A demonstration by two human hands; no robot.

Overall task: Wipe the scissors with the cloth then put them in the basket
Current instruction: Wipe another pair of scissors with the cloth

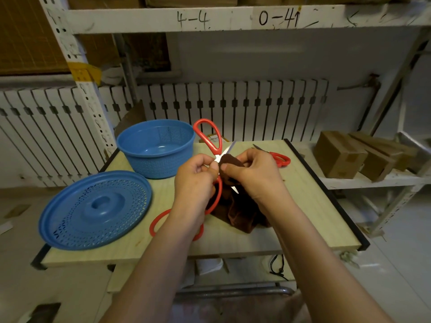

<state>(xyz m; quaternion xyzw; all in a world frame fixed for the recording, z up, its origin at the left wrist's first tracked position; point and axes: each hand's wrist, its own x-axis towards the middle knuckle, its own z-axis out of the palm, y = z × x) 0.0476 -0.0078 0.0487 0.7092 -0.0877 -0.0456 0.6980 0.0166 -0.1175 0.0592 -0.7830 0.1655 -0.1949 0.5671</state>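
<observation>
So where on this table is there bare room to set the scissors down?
Bare wood shows along the table's right side, between the brown cloth and the black edge, in front of the second scissors. The near strip is free too. The left is crowded: blue basket, its lid and a red loop.

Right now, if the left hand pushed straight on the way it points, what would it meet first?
Probably the right hand and the brown cloth it pinches around the scissors; the left hand points toward them, though depth is unclear.
</observation>
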